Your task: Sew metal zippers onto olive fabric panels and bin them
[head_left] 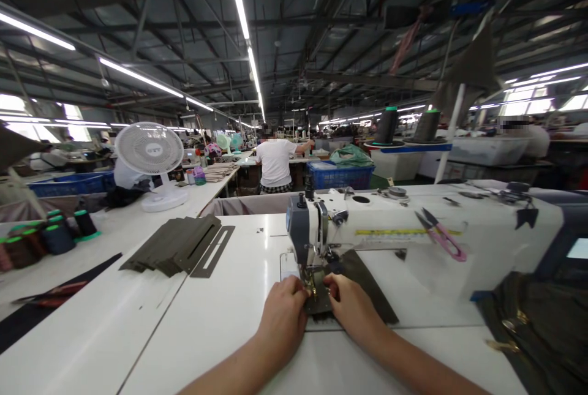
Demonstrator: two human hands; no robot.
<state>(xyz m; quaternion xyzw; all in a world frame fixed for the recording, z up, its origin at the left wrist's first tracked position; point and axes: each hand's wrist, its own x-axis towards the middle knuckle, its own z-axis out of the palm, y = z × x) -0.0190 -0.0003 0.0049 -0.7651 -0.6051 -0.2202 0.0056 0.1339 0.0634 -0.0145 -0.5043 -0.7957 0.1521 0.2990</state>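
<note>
A white sewing machine [395, 229] stands before me, with a dark olive fabric piece [374, 288] lying under its needle area and spreading to the right. Just left of the presser foot, my left hand [285, 306] is closed with its fingertips on the near part of the fabric. My right hand [353, 304] is on the other side of the needle, thumb and fingers pinched at the same fabric. Small brass-coloured metal parts [313, 289] show between the hands. The exact contact of the fingertips is partly hidden.
Left on the table are a stack of olive fabric pieces [172, 245] and a slotted piece [212, 253]. Thread spools [59, 237], a white fan [150, 150] and dark scissors [57, 294] lie beyond. Pink-handled snips [443, 237] rest on the machine. An olive garment [542, 327] lies right. A person [275, 162] works ahead.
</note>
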